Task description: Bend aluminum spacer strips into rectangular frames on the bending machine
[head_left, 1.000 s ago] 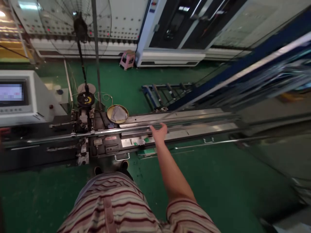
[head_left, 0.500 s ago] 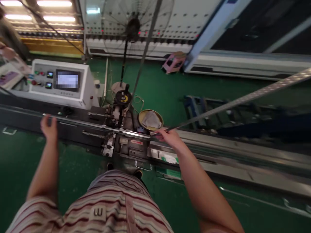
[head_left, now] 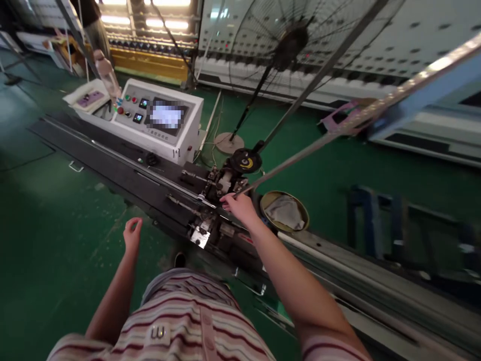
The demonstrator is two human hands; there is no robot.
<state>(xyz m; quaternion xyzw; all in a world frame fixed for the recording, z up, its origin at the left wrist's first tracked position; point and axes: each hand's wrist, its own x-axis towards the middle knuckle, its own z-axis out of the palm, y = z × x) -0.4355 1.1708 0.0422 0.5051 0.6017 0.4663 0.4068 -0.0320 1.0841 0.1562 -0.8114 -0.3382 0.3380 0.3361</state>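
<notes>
My right hand (head_left: 241, 206) is closed on the near end of a long, thin perforated metal strip (head_left: 323, 142), which slants up to the right. Just beside these fingers is the clamp mechanism (head_left: 201, 235) of a long, dark bench machine, below a black handwheel (head_left: 245, 161). My left hand (head_left: 133, 231) hangs over the floor, apart from the machine's front edge. Its fingers are loosely curled with a gap inside, and nothing shows in them. A thin bright rail (head_left: 124, 159) runs along the machine bed to the left.
A white control box (head_left: 191, 133) with a screen stands behind the bed, a bottle (head_left: 107, 75) beside it. Behind the machine are a round tin (head_left: 306, 220) holding cloth, a standing fan (head_left: 291, 45) and a pink stool (head_left: 341, 118). A person's legs (head_left: 96, 37) show far left.
My left hand has come off the bed's front area and dropped back towards me. My right hand has moved left to the clamp mechanism with the strip. The view has turned left.
</notes>
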